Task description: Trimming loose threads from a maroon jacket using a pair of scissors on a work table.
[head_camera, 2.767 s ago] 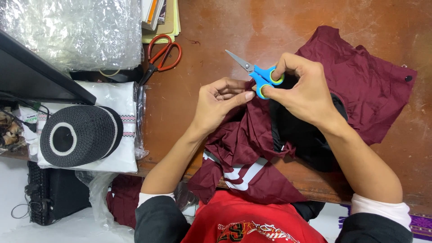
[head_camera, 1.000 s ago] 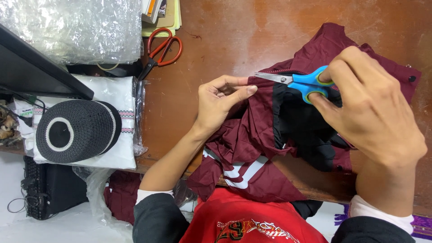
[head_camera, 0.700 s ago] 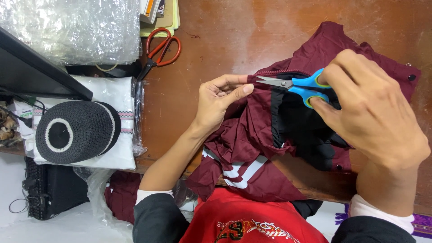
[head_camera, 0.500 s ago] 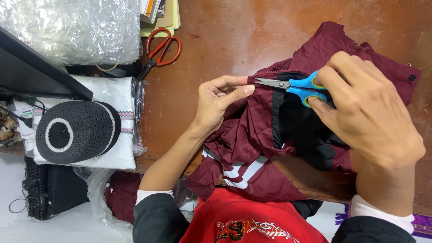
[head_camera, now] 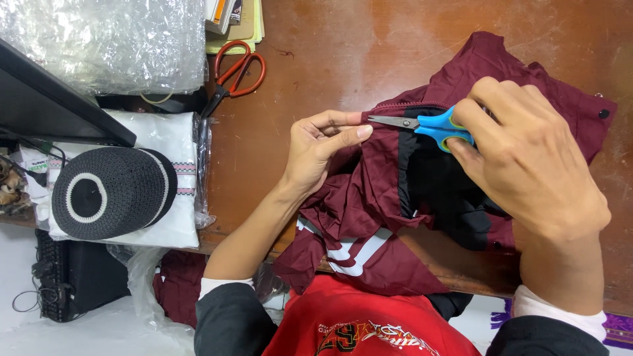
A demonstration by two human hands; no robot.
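Observation:
A maroon garment (head_camera: 379, 191) with a black panel and white markings lies bunched on the brown wooden table (head_camera: 343, 53). My left hand (head_camera: 316, 155) pinches a fold of its cloth between thumb and fingers. My right hand (head_camera: 527, 158) holds small blue-handled scissors (head_camera: 422, 124), blades pointing left. The blade tips sit just right of my left thumb, at the garment's zipper edge.
Red-handled scissors (head_camera: 234, 72) lie at the back near stacked papers (head_camera: 237, 20). A black knitted cap (head_camera: 109, 191) rests on a white wrapped bundle (head_camera: 165, 138) at the left. Bubble wrap (head_camera: 105, 39) fills the far left corner, beside a dark slanted panel (head_camera: 53, 99).
My right hand has brought the blue scissors down and left from the table's middle, the blades now meeting the cloth that my left hand pinches. The left hand has barely moved.

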